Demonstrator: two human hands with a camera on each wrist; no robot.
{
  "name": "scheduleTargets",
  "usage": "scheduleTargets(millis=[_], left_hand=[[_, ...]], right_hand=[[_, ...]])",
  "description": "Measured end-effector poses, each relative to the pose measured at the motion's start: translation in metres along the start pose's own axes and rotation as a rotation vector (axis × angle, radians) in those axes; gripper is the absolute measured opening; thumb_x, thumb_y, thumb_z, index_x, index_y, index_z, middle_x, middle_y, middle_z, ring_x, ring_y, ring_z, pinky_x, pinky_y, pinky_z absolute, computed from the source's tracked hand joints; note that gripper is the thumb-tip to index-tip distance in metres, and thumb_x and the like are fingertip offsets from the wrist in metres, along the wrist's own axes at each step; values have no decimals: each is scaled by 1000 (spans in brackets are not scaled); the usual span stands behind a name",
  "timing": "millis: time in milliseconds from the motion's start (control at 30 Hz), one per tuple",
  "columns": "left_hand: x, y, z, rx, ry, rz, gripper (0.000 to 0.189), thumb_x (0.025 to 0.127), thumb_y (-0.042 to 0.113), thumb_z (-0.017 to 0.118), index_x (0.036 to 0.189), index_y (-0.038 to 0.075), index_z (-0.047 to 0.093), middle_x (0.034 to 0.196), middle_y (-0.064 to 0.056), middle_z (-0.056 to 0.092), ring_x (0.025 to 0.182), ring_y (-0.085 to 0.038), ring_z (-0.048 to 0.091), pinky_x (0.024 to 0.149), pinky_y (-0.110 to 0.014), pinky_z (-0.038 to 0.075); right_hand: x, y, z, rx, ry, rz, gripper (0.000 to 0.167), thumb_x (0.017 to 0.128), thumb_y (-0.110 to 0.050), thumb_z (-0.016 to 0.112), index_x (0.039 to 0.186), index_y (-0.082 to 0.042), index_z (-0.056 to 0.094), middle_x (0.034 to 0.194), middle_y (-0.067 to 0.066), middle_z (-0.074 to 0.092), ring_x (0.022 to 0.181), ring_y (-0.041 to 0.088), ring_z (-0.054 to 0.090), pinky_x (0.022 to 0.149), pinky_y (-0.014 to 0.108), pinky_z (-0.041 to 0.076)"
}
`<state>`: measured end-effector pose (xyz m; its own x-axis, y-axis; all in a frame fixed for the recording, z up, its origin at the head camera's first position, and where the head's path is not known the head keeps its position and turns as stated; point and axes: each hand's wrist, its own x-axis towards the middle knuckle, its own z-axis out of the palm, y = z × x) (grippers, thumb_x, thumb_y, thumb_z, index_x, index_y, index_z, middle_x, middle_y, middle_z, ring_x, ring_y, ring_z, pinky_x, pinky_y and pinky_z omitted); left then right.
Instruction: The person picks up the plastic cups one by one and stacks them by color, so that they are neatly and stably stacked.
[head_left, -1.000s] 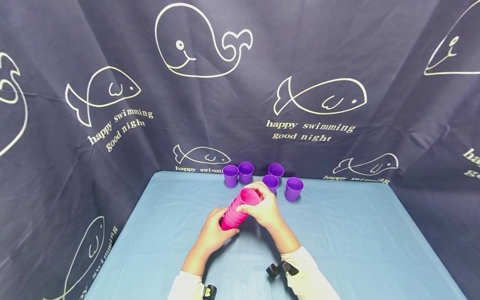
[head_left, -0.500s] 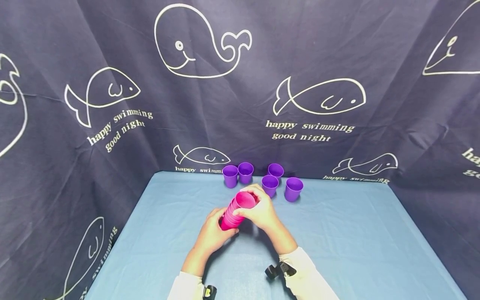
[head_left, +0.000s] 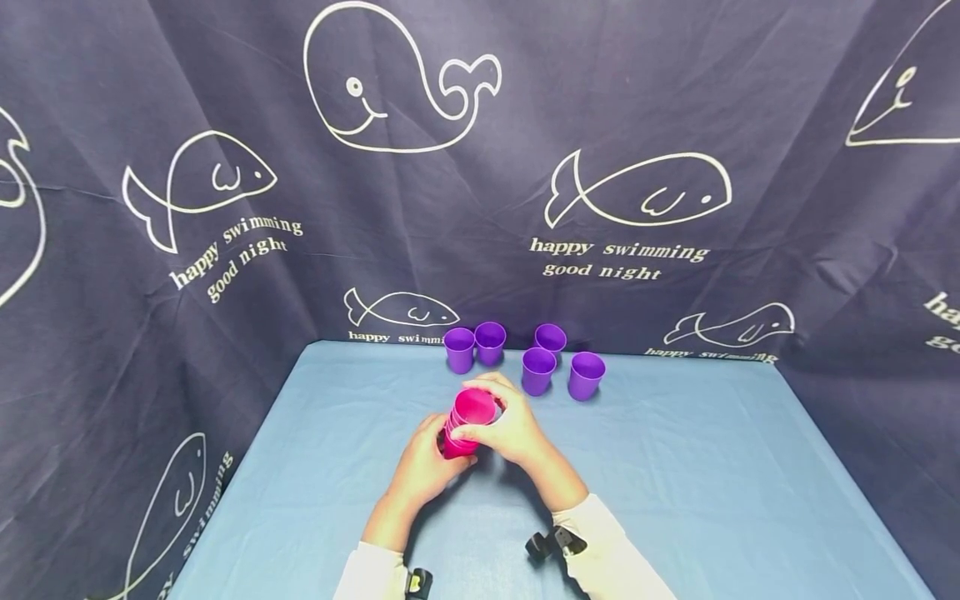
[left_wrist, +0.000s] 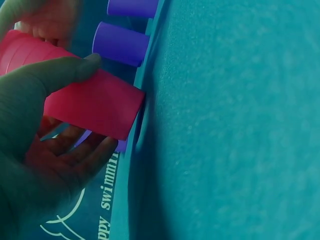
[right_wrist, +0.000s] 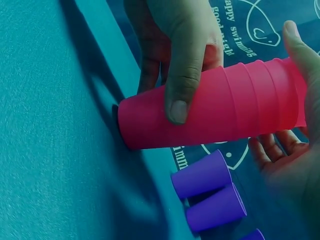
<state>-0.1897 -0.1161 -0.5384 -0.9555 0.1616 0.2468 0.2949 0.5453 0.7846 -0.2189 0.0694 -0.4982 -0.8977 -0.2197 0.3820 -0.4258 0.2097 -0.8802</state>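
Observation:
A nested stack of pink cups (head_left: 474, 407) stands at a slight tilt in the middle of the table, its open mouth toward the head camera. My left hand (head_left: 423, 462) grips the lowest cup, thumb on one side and fingers on the other, as the left wrist view also shows. Around the upper rims, my right hand (head_left: 512, 427) holds the stack between thumb and fingers. In the right wrist view, several rims of the pink stack (right_wrist: 210, 107) lie one above another, and its base is right at the blue tabletop.
Several purple cups stand upright behind the hands: two at the left (head_left: 460, 352), two close together in the middle (head_left: 537, 372), one at the right (head_left: 585, 377). A dark curtain (head_left: 480, 208) with whale and fish drawings surrounds the blue table (head_left: 712, 483).
My right hand has come down and to the left, bringing the stack's top with it. The stack looks shorter and more upright. My left hand stays in place.

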Motion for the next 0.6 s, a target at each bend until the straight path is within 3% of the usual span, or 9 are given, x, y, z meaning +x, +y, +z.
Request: scheduleTargets(millis=[200, 333, 600], left_hand=[[0, 1, -1, -11, -10, -11, 64, 74, 21, 96, 131, 14, 68, 125, -4, 70, 117, -22, 67, 107, -47, 56], [1, 4, -1, -68, -1, -31, 67, 75, 27, 96, 133, 19, 65, 128, 0, 69, 119, -18, 65, 108, -45, 56], [1, 5, -1, -106, 43, -19, 68, 74, 27, 97, 134, 16, 65, 127, -1, 69, 116, -17, 66, 105, -41, 57]], right_hand=[[-1, -1, 2, 0, -14, 16, 70, 68, -14, 98, 133, -11, 72, 130, 10, 67, 119, 17, 62, 99, 30, 56], [-1, 0, 5, -13, -18, 8, 71, 70, -13, 97, 135, -7, 70, 132, 11, 67, 122, 20, 62, 101, 30, 56], [-1, -1, 5, 16, -60, 5, 80, 69, -17, 99, 142, -17, 66, 137, 9, 66, 124, 20, 63, 105, 30, 54]])
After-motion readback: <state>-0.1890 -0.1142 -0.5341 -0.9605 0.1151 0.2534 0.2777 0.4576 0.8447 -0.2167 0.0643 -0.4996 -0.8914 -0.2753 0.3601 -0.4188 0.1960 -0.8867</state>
